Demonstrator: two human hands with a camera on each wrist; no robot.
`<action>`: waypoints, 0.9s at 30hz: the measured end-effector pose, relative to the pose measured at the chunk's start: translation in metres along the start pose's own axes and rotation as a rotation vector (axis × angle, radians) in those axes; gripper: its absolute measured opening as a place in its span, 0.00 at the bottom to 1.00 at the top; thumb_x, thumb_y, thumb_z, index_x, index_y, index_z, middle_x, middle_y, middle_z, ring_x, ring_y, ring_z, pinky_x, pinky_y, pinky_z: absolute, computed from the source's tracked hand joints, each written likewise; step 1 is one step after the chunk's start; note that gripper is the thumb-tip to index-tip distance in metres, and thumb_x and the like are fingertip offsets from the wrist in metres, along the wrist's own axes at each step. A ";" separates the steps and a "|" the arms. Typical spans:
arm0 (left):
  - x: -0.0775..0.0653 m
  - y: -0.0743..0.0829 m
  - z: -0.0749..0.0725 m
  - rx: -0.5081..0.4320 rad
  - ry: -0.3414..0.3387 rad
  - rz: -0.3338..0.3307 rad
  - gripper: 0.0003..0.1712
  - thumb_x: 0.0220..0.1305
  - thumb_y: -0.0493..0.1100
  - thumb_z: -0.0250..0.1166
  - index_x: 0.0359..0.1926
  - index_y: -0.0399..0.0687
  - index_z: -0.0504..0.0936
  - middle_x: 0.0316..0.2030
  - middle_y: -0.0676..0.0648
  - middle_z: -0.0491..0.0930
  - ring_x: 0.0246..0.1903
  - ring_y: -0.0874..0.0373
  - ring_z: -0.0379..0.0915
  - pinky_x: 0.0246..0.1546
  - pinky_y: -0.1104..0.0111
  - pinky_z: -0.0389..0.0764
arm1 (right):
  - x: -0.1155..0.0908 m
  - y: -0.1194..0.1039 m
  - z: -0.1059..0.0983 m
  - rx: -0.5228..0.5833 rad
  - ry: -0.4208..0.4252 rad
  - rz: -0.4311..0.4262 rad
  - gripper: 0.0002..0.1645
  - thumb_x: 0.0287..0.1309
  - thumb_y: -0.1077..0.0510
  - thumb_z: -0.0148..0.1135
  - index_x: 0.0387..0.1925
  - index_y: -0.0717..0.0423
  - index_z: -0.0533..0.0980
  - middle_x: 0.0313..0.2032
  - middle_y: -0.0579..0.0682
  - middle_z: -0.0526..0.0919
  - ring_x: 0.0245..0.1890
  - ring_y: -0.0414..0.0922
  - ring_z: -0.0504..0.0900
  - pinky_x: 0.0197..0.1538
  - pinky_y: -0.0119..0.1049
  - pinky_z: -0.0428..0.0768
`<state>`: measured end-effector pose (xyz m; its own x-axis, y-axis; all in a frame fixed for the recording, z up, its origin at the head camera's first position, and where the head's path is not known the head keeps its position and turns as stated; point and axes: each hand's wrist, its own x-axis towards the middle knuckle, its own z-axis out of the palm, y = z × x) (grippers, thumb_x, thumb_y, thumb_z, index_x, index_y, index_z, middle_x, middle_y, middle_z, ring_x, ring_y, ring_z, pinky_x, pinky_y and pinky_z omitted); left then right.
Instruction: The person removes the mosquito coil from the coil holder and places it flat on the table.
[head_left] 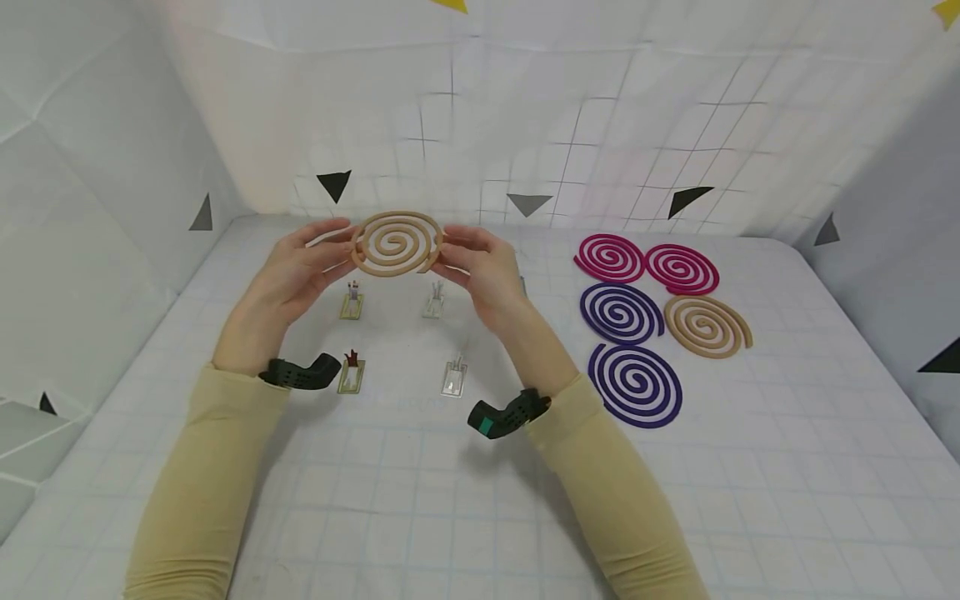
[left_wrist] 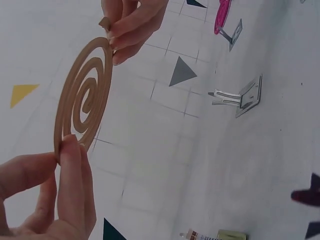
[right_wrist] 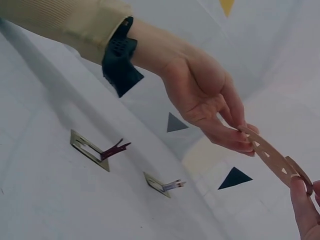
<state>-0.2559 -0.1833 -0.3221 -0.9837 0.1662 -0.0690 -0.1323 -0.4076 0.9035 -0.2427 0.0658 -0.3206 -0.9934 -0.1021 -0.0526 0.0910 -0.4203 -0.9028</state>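
A tan mosquito coil (head_left: 392,249) is held up in the air, above the far part of the table. My left hand (head_left: 296,267) pinches its left edge between thumb and fingers. The opposite edge is pinched by my right hand (head_left: 486,271). In the left wrist view the coil (left_wrist: 66,95) appears steeply tilted, its spiral a single piece with a loose outer end by the right fingertips. The right wrist view shows the coil (right_wrist: 272,152) nearly edge-on between the left hand (right_wrist: 200,95) and the right hand's fingers (right_wrist: 301,207).
Several small metal stands with upright prongs, among them a red-pronged one (head_left: 352,373) and a silver one (head_left: 453,380), stand below the hands. At right lie magenta coils (head_left: 611,258), purple coils (head_left: 635,385) and another tan coil (head_left: 705,326). A white sheeted wall (head_left: 375,108) rises behind.
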 end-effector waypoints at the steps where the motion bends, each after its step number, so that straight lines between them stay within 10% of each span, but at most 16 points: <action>1: 0.000 -0.001 0.002 0.000 -0.003 0.001 0.21 0.66 0.25 0.61 0.58 0.38 0.71 0.50 0.44 0.78 0.45 0.57 0.82 0.50 0.69 0.84 | 0.000 -0.002 -0.001 -0.002 0.001 -0.003 0.20 0.65 0.73 0.57 0.58 0.70 0.73 0.44 0.57 0.82 0.38 0.46 0.86 0.52 0.41 0.86; 27: -0.015 -0.030 0.054 0.095 0.038 -0.003 0.22 0.69 0.27 0.57 0.62 0.35 0.68 0.52 0.42 0.73 0.45 0.58 0.78 0.50 0.71 0.84 | -0.007 -0.024 -0.052 -0.111 -0.039 0.102 0.21 0.64 0.69 0.61 0.58 0.67 0.74 0.45 0.56 0.81 0.40 0.47 0.86 0.49 0.39 0.86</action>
<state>-0.2307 -0.1248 -0.3256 -0.9875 0.1322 -0.0862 -0.1248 -0.3199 0.9392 -0.2417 0.1236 -0.3203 -0.9758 -0.1748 -0.1316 0.1807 -0.3041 -0.9354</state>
